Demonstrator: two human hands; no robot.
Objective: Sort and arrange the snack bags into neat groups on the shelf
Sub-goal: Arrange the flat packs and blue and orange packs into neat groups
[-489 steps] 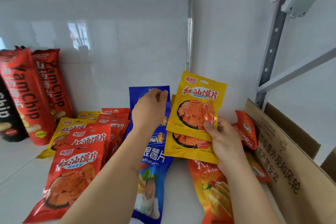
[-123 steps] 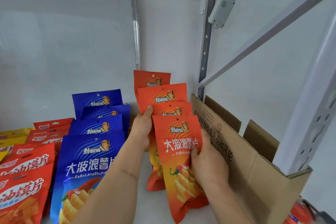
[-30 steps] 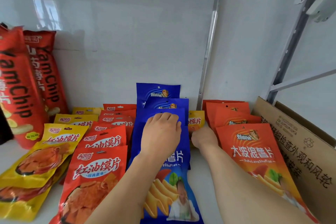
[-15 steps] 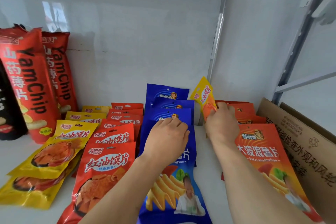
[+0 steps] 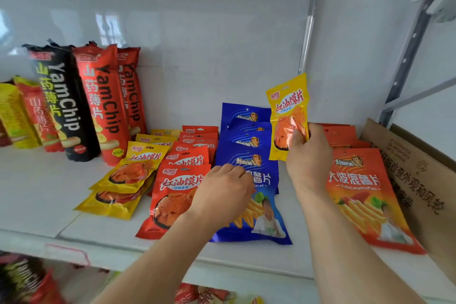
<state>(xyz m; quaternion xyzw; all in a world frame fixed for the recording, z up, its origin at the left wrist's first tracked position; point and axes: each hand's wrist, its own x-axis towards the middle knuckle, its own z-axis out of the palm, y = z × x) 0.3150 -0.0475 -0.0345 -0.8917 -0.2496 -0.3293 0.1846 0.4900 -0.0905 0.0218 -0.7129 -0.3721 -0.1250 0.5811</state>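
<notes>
1. The right hand [image 5: 308, 155] pinches a small yellow snack bag [image 5: 288, 116] by its lower part, thumb across the front and fingers curled behind. The bag stands upright above the shelf [image 5: 49, 192], clear of every row, between the blue potato-chip bags [image 5: 246, 155] and the orange potato-chip bags [image 5: 357, 180].
2. Its group, the yellow row [image 5: 128, 175], lies well to the left of this grip, beyond the blue row and the red snack bags [image 5: 180, 187]. The carry should therefore go leftward over both rows, high enough that the hanging lower edge does not drag their top flaps.
3. A low pinch lets the top flop, so a firmer hold nearer the middle would probably steady the bag in transit.
4. The left hand [image 5: 222, 192] rests on the front blue bag with fingers loosely bent and, as far as the view shows, grips nothing. It lies under the likely path, so it is best kept flat there to pin the blue row, or drawn back.
5. I would lay the bag print up on the yellow row, top edge toward the back wall, stepped like its neighbours.
6. The tall YamChip bags [image 5: 103, 106] stand just beyond that row; approach low to avoid tipping them.
</notes>
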